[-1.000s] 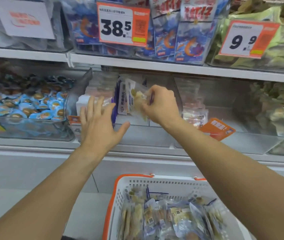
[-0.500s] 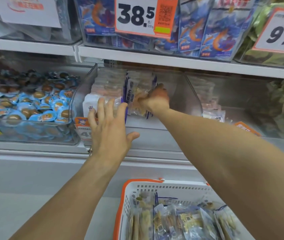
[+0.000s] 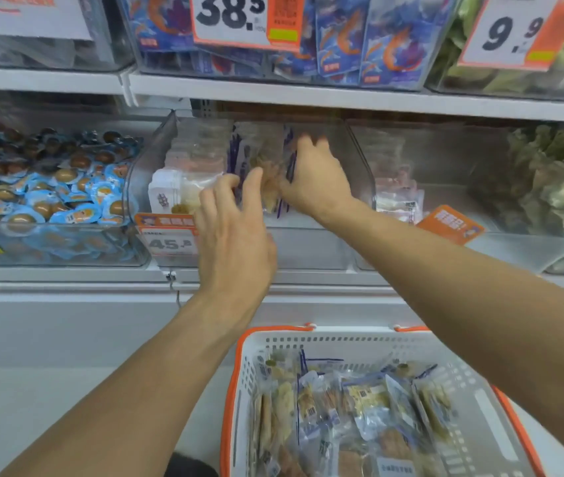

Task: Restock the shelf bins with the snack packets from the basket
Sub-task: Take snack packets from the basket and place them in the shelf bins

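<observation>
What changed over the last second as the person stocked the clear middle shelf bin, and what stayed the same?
The right hand carried its clear snack packet from the front of the clear plastic middle bin deeper inside, against the upright packets there. The left hand shifted right, fingers reaching toward that packet. Unchanged: the right hand still grips the packet, and the white, orange-rimmed basket stays full below.

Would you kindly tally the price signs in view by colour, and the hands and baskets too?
White-and-orange price signs: 3 (38.5, 9.9, 45)
Plain orange tag: 1
Hands: 2 (left hand, right hand)
Basket: 1
Total: 7
</observation>
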Available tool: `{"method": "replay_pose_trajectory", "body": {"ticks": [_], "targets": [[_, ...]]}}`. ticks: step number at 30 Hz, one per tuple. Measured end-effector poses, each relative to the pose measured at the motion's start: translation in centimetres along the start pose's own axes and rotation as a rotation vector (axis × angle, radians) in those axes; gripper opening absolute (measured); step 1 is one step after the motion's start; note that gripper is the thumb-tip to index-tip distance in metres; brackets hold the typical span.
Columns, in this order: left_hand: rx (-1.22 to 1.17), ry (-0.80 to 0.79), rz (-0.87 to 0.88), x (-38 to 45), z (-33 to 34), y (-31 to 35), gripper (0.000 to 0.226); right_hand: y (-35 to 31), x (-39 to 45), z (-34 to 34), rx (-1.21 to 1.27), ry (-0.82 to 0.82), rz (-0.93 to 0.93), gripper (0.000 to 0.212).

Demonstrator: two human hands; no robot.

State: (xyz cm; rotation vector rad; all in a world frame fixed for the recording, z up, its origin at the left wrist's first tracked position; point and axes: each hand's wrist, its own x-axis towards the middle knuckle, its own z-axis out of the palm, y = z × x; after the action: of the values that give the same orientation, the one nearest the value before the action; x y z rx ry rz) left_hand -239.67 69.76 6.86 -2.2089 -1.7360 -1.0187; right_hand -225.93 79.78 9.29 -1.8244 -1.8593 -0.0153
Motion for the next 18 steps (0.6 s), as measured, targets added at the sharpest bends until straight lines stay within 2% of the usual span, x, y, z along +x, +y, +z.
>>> {"method": "replay_pose_trajectory", "body": {"ticks": [2, 4, 5, 8, 10, 12, 15, 18], "targets": [[-0.225, -0.015, 0.044, -1.3, -0.2, 1.9, 0.048, 0.9, -5.0, -3.3, 0.131, 0.189, -0.214, 0.022], [-0.313, -0.203, -0.003, -2.7, 0.7, 3.6, 0.029, 3.6, -9.9, -4.8, 0.223, 0.267, -0.352, 0.009], [-0.283, -0.318, 0.002, -3.7, 1.6, 4.4, 0.024, 5.4, -12.2, -4.6, 0.238, 0.243, -0.353, 0.007], [-0.154, -0.687, 0.098, -7.7, 5.5, 7.1, 0.017, 11.2, -19.5, -0.9, 0.226, -0.001, -0.181, 0.009], [-0.1, -0.963, 0.105, -11.9, 9.4, 8.6, 0.016, 14.7, -24.3, 2.5, 0.161, -0.283, -0.036, 0.01], [-0.102, -1.172, 0.015, -16.6, 13.7, 9.2, 0.018, 17.8, -28.7, 5.8, 0.019, -0.6, 0.134, 0.022], [-0.143, -1.289, -0.122, -23.1, 18.4, 10.3, 0.041, 21.1, -34.4, 9.4, -0.026, -0.84, 0.316, 0.034], [-0.264, -1.391, -0.238, -28.6, 21.5, 12.3, 0.045, 22.8, -38.7, 11.5, -0.075, -0.964, 0.383, 0.039]]}}
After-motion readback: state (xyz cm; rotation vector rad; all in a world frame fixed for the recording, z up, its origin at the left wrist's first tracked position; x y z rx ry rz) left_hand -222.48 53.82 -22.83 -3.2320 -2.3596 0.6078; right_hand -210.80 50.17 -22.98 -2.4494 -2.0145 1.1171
